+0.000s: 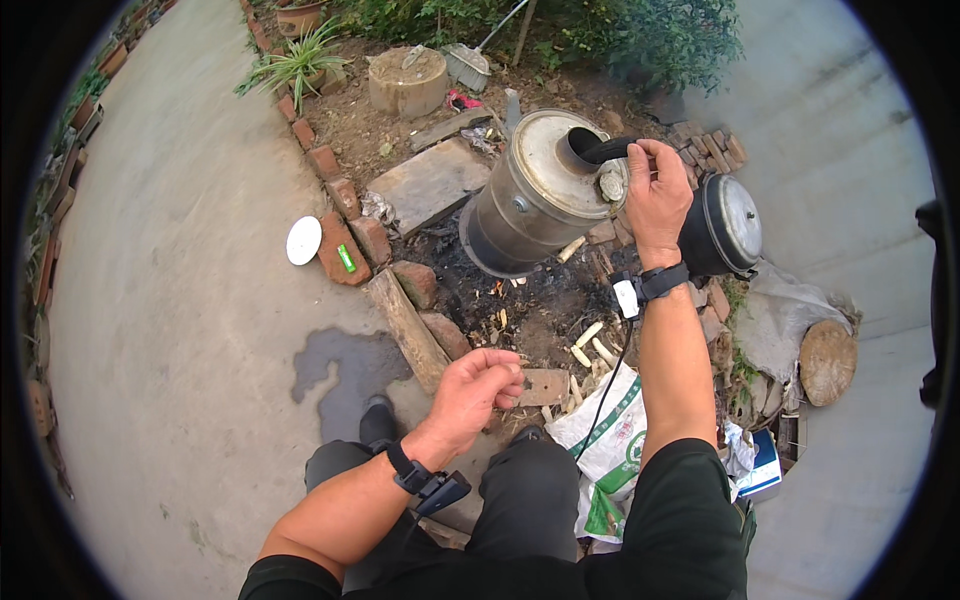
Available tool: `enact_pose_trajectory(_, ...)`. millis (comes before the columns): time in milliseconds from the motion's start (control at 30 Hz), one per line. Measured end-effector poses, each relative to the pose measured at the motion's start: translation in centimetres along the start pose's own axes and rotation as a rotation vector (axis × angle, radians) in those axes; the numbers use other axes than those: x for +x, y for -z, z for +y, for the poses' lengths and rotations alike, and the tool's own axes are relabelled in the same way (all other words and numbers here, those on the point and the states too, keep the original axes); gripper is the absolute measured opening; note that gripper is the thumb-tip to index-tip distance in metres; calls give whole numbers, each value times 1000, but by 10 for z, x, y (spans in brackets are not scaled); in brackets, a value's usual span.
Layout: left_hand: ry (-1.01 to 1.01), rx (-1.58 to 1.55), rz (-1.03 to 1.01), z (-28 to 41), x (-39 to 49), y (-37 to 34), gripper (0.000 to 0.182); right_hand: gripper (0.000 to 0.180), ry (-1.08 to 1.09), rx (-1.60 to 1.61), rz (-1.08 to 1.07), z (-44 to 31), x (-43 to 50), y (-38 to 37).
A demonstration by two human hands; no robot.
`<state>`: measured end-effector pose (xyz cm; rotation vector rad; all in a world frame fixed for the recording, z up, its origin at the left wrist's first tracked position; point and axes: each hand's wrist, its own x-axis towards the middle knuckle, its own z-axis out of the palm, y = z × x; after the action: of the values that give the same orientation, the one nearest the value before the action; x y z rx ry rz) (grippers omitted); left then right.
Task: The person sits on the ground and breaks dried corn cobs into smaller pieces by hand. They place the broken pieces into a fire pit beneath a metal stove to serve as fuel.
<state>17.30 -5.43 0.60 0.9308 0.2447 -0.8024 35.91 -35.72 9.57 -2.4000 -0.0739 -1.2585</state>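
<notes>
My right hand (658, 195) pinches the end of a dark, elongated piece (611, 150) at the round top opening of a cylindrical metal chimney kettle (517, 199). Whether that piece is a handle or a loose thing, I cannot tell. The kettle leans a little over blackened ash, its spout (512, 109) on the far side. A pale, knobby plug (611, 185) sits on its top near my fingers. My left hand (480, 394) hovers above a brick (541, 387), fingers curled in, with nothing visible in them. Small flames (501, 289) show near the kettle's base.
Corncobs (589, 335) lie by a printed woven sack (607, 442). At right stands a lidded black pot (720, 225). A green lighter (346, 258) rests on a brick (341, 232), beside a white disc (304, 240). A wooden plank (409, 330) edges the ash; wet concrete (345, 375) lies left.
</notes>
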Motion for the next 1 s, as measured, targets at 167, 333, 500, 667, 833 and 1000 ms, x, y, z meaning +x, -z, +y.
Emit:
enact_pose_trajectory(167,1,0,-13,1,-7,-2,27,26,-17,-101,-31,-5,-18,8)
enact_pose_trajectory(333,-4,31,-21,-7,-23,-10,27,20,-161,12,-205,-25,-62,47)
enact_pose_trajectory(500,-14,65,-37,-19,-43,-18,29,25,-187,99,-471,-55,-126,92)
enact_pose_trajectory(667,-64,113,-40,-41,-58,-26,31,27,-273,137,-723,-87,-178,139)
enact_pose_trajectory(833,-173,234,-70,-56,-65,-33,61,34,-273,148,-781,-124,-212,182)
enact_pose_trajectory(1000,-159,299,-171,-60,-69,-38,79,33,-92,232,-772,-160,-230,207)
